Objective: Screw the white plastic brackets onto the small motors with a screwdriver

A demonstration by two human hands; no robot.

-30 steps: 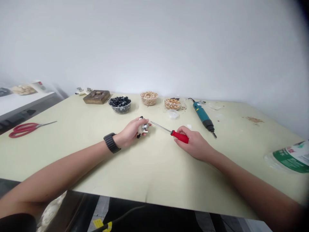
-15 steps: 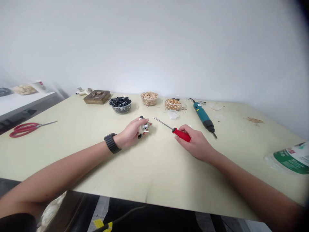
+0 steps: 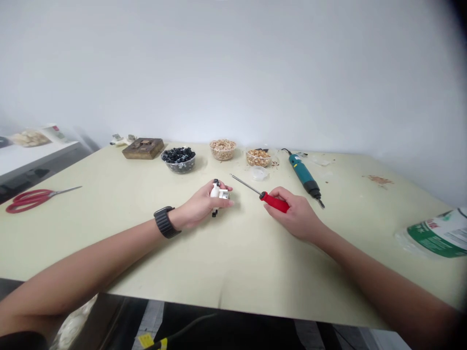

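Across the pale desk [image 3: 248, 267], the hands were apart: the left hand [image 3: 200, 206] clamped a small white-and-metal part [image 3: 220, 194], and the right hand [image 3: 297, 215] gripped a red-handled screwdriver [image 3: 274, 201], its shaft slanting up-left, tip near the part.

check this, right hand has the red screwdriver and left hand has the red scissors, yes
No, one part is wrong: the left hand holds a small white and metal part, not the red scissors, which lie off to the left, as the head view shows. The right hand does have the red screwdriver.
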